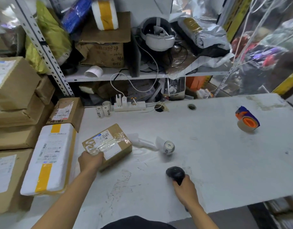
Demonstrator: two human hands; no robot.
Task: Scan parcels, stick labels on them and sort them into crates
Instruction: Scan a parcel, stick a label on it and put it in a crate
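Hands on parcel, scanner

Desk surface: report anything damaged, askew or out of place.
The label roll lies on its side with its strip trailing loose across the desk. The tape dispenser sits tipped over, far from the parcel.

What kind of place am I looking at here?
Probably a parcel sorting or courier pickup station: labelled cardboard parcels stacked by a white table, a handheld scanner in the right hand, and label rolls.
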